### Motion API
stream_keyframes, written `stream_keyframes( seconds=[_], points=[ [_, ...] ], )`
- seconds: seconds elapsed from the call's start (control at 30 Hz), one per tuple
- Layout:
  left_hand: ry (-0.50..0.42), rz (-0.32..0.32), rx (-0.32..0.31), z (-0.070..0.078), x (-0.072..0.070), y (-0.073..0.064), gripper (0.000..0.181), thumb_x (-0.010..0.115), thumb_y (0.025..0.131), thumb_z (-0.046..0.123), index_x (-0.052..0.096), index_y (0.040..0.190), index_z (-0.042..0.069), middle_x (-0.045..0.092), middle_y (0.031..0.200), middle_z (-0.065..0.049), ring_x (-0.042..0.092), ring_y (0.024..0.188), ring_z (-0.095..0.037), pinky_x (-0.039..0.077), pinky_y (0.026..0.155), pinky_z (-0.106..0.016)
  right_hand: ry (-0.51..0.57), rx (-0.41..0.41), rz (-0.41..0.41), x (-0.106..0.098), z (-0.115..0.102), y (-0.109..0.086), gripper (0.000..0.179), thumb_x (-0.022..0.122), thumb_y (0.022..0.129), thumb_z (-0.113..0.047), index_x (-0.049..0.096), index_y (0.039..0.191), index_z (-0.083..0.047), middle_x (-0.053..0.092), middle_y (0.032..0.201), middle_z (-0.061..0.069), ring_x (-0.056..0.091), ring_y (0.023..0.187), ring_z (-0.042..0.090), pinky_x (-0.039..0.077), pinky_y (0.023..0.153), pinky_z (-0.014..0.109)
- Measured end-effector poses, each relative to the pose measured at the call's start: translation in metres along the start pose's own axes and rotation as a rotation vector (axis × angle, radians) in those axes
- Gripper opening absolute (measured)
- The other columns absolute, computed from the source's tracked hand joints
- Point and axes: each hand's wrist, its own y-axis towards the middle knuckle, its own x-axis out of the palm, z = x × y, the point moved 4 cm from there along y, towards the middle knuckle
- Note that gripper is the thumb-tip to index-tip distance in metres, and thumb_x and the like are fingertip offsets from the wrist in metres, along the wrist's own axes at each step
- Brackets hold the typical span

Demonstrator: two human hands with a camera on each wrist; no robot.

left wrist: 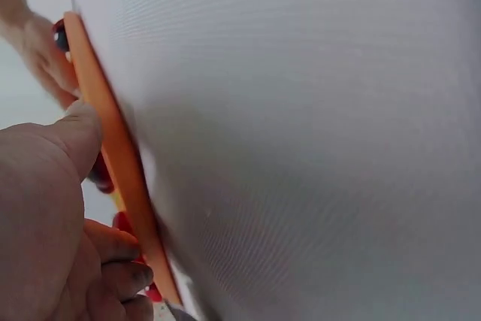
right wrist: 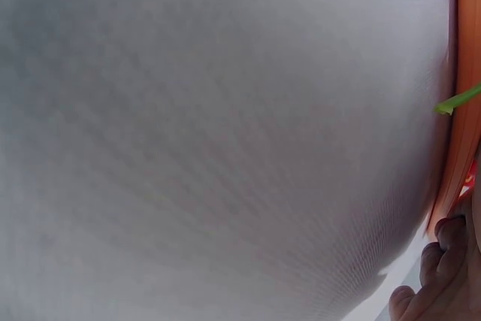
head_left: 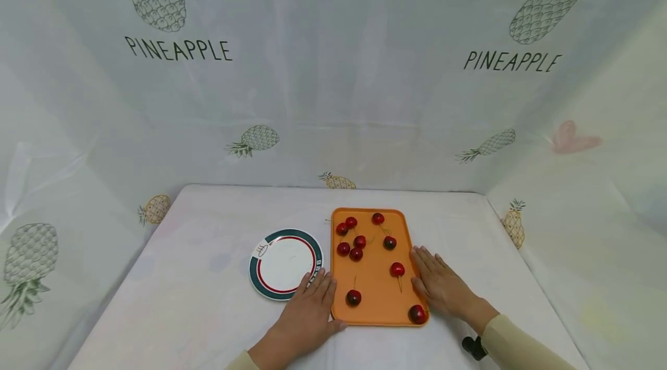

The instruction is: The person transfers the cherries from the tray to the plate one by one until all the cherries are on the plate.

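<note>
An orange rectangular tray (head_left: pixel 375 292) lies on the white table, bearing several dark red cherries (head_left: pixel 397 269), some with thin green stems. My left hand (head_left: pixel 307 315) rests at the tray's lower left corner, fingers extended forward along its left side and thumb at the near edge. In the left wrist view, the thumb (left wrist: pixel 81 129) reaches the orange rim. Against the tray's right side lies my right hand (head_left: pixel 442 283), its fingers stretched out toward the rim. A round white plate (head_left: pixel 283 264) with a green border and red ring sits left of the tray, partly covered by my left fingertips.
A small black object (head_left: pixel 473 348) shows beside the right wrist. Behind the white table (head_left: pixel 208 231) hangs a pale cloth (head_left: pixel 333 86) printed with pineapples, and it continues along both sides. A green stem (right wrist: pixel 458 101) sticks out over the tray's edge in the right wrist view.
</note>
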Motion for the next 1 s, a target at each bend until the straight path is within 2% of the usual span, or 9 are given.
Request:
stream_keyframes(
  seconds=[0.13, 0.27, 0.47, 0.57, 0.67, 0.77, 0.9, 1.0],
  points=[
    [-0.026, 0.029, -0.010, -0.011, -0.010, -0.006, 0.087, 0.054, 0.098, 0.070, 0.043, 0.162, 0.012, 0.038, 0.170, -0.007, 0.026, 0.161, -0.029, 0.025, 0.130, -0.056, 0.005, 0.001, 0.000, 0.000, 0.001, 0.000, 0.068, 0.056, 0.108, -0.035, 0.036, 0.161, 0.004, 0.038, 0.167, 0.021, 0.034, 0.156, 0.041, 0.029, 0.126, 0.061],
    [-0.102, 0.089, -0.061, -0.032, -0.030, -0.014, 0.074, 0.065, 0.100, 0.055, 0.049, 0.158, 0.012, 0.043, 0.167, -0.011, 0.031, 0.159, -0.034, 0.030, 0.128, -0.059, -0.001, 0.002, -0.002, 0.000, 0.001, 0.000, 0.068, 0.055, 0.109, -0.036, 0.036, 0.161, 0.004, 0.038, 0.167, 0.021, 0.034, 0.156, 0.041, 0.029, 0.127, 0.060],
    [-0.358, 0.255, -0.205, -0.088, -0.058, -0.022, 0.062, 0.076, 0.098, 0.028, 0.054, 0.154, 0.014, 0.048, 0.162, -0.017, 0.040, 0.152, -0.041, 0.039, 0.122, -0.060, -0.021, -0.006, 0.015, 0.000, 0.001, 0.000, 0.069, 0.056, 0.108, -0.037, 0.038, 0.160, 0.003, 0.039, 0.167, 0.020, 0.035, 0.156, 0.040, 0.030, 0.126, 0.060],
    [-0.479, 0.286, -0.276, -0.120, -0.064, -0.023, 0.066, 0.076, 0.098, 0.021, 0.050, 0.158, 0.016, 0.044, 0.164, -0.020, 0.040, 0.152, -0.044, 0.039, 0.121, -0.062, -0.026, -0.004, 0.013, 0.000, 0.002, 0.000, 0.069, 0.055, 0.108, -0.038, 0.038, 0.161, 0.002, 0.039, 0.167, 0.019, 0.034, 0.156, 0.040, 0.029, 0.127, 0.060],
    [-0.555, 0.289, -0.323, -0.148, -0.062, -0.023, 0.071, 0.075, 0.097, 0.016, 0.044, 0.161, 0.019, 0.040, 0.166, -0.021, 0.037, 0.153, -0.045, 0.037, 0.122, -0.064, -0.026, -0.003, 0.011, 0.001, 0.003, -0.001, 0.069, 0.055, 0.108, -0.039, 0.038, 0.161, 0.002, 0.039, 0.167, 0.019, 0.034, 0.156, 0.039, 0.029, 0.127, 0.060],
    [-0.608, 0.269, -0.363, -0.171, -0.057, -0.021, 0.076, 0.076, 0.096, 0.014, 0.041, 0.163, 0.021, 0.041, 0.165, -0.021, 0.044, 0.148, -0.045, 0.042, 0.117, -0.065, -0.025, -0.009, 0.018, 0.001, 0.004, -0.001, 0.068, 0.055, 0.109, -0.040, 0.039, 0.160, 0.002, 0.039, 0.167, 0.019, 0.034, 0.156, 0.040, 0.029, 0.127, 0.061],
    [-0.693, 0.226, -0.418, -0.192, -0.048, -0.018, 0.078, 0.076, 0.095, 0.012, 0.040, 0.164, 0.023, 0.046, 0.161, -0.022, 0.059, 0.135, -0.042, 0.050, 0.109, -0.063, -0.028, -0.020, 0.031, 0.000, 0.004, -0.001, 0.068, 0.055, 0.109, -0.039, 0.039, 0.160, 0.003, 0.040, 0.167, 0.020, 0.035, 0.156, 0.040, 0.030, 0.126, 0.061],
    [-0.747, 0.187, -0.446, -0.202, -0.043, -0.017, 0.080, 0.076, 0.095, 0.014, 0.038, 0.165, 0.023, 0.050, 0.158, -0.023, 0.063, 0.130, -0.040, 0.050, 0.110, -0.063, -0.032, -0.022, 0.033, 0.001, 0.004, 0.000, 0.068, 0.055, 0.108, -0.039, 0.039, 0.160, 0.003, 0.040, 0.167, 0.020, 0.035, 0.156, 0.040, 0.029, 0.126, 0.061]
  ],
)
